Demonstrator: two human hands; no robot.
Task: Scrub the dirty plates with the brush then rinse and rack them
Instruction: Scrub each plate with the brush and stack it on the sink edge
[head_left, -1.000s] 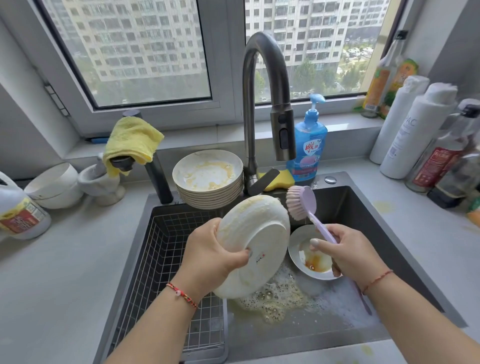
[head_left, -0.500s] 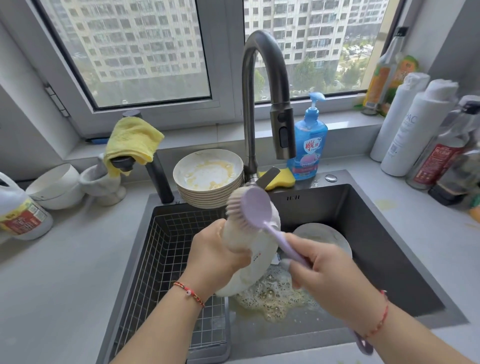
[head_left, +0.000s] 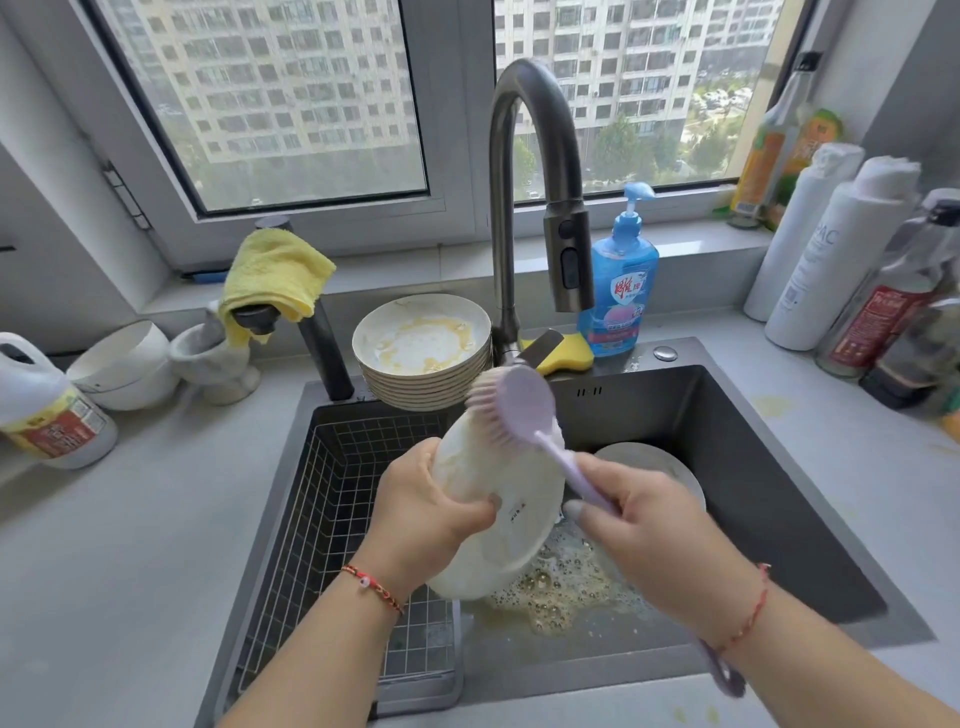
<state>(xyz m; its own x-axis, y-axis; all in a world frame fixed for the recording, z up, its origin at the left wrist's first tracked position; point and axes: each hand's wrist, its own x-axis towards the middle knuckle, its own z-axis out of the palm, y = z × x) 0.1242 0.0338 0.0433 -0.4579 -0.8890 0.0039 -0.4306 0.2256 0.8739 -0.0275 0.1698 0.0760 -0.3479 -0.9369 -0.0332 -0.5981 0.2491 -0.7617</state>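
Over the sink (head_left: 727, 415), centre of the frame: a white plate (head_left: 511, 512) is held tilted, with its underside turned toward the camera.
Left hand (head_left: 426, 512): the left edge of the plate is gripped, the fingers being curled round the rim and the thumb laid on the back.
Right hand (head_left: 654, 525): the purple handle of the brush (head_left: 511, 405) is held with curled fingers; the end of the handle is seen under the wrist.
Brush head: the bristles are pressed on the upper edge of the plate, just below the faucet (head_left: 535, 171).
Sink bottom: yellowish foam (head_left: 556, 587) is seen below the plate; another plate (head_left: 654, 462) is lying behind the right hand.
Rack (head_left: 337, 499): a wire basket is placed in the left part of the sink.
Behind the sink, centre: a stack of dirty plates (head_left: 423, 353) is standing, the top one with yellow smears.
Upper right of the frame: a blue soap bottle (head_left: 621, 283) is standing beside the faucet, with a yellow sponge (head_left: 569, 356) lying at its foot.
Left of the frame: a yellow cloth (head_left: 275, 275) is hung over a dark fitting.
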